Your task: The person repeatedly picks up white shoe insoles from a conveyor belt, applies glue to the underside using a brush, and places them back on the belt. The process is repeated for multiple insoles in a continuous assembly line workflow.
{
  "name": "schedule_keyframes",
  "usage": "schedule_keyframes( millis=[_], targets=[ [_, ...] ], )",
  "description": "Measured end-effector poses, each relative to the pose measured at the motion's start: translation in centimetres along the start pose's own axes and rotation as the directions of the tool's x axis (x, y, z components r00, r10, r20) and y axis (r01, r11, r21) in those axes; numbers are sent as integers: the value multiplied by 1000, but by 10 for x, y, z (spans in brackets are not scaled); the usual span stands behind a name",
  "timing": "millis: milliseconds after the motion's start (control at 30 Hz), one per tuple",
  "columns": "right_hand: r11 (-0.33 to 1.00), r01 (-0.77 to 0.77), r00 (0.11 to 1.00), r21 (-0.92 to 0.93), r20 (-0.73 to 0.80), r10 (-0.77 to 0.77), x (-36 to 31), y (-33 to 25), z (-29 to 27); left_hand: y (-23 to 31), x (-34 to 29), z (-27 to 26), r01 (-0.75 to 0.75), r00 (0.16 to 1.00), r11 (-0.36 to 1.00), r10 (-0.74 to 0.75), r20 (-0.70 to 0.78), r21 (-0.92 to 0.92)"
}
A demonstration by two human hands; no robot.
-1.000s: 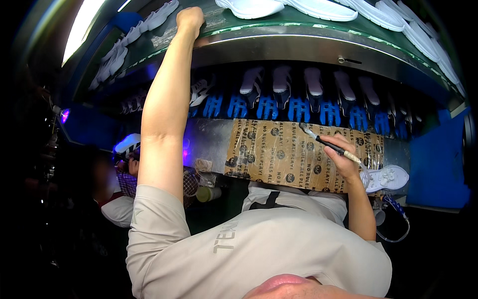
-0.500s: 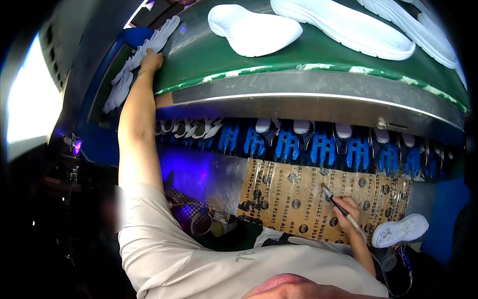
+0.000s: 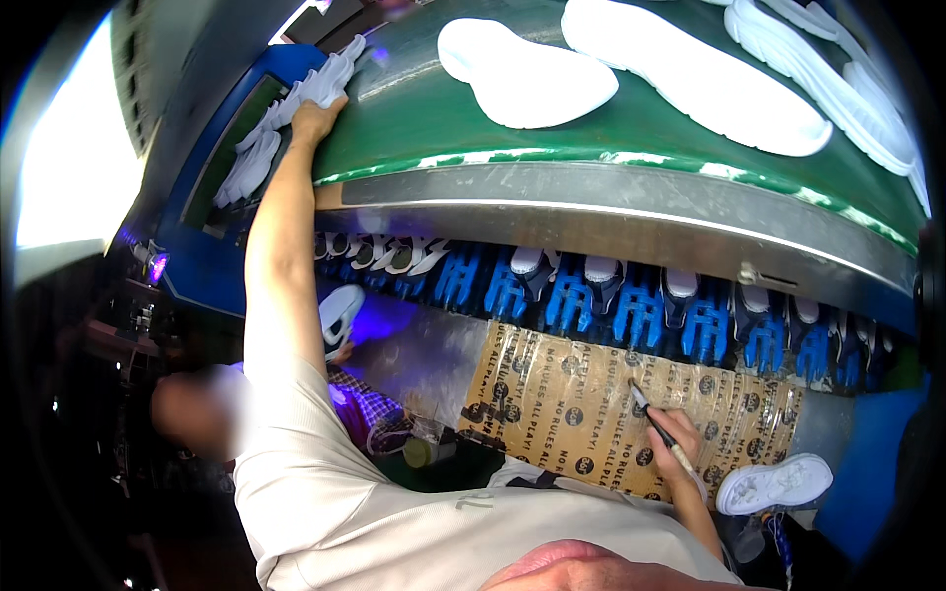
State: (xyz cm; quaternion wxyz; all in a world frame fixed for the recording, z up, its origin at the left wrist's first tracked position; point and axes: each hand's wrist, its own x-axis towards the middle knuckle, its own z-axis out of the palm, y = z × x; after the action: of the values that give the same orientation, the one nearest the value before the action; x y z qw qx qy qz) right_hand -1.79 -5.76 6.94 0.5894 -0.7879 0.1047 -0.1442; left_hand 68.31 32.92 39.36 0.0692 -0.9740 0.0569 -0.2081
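Note:
My left arm stretches up and to the left, and my left hand (image 3: 313,120) closes on a white shoe sole (image 3: 330,81) at the left end of the green conveyor belt (image 3: 414,118). More white soles (image 3: 251,163) lie in a row just beyond it. My right hand (image 3: 678,445) holds a thin pen-like tool (image 3: 658,426) with a dark tip. The tip points at a brown cardboard sheet (image 3: 562,394) covered in clear film, low in the view.
Large white soles (image 3: 522,74) lie on the belt above a metal rim (image 3: 611,212). Below it runs a row of blue holders (image 3: 641,310) with white shoes. A white shoe (image 3: 774,483) lies at lower right. Another person (image 3: 197,414) at lower left holds a white sole (image 3: 340,313).
My left hand has moved left along the belt's edge to the white soles at its end. The view has tilted up toward the belt. My right hand stays over the cardboard with the tool.

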Motion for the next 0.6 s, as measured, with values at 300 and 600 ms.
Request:
schedule_keyframes(
  millis=[300,600],
  targets=[
    [995,81,996,-51,-19,-83,-5,2,4,107,-199,-117,38,992,889,-89,-91,-456],
    [977,-87,993,197,-64,101,-7,-3,8,86,-361,-105,-24,994,-752,-88,65,-659]
  ],
)
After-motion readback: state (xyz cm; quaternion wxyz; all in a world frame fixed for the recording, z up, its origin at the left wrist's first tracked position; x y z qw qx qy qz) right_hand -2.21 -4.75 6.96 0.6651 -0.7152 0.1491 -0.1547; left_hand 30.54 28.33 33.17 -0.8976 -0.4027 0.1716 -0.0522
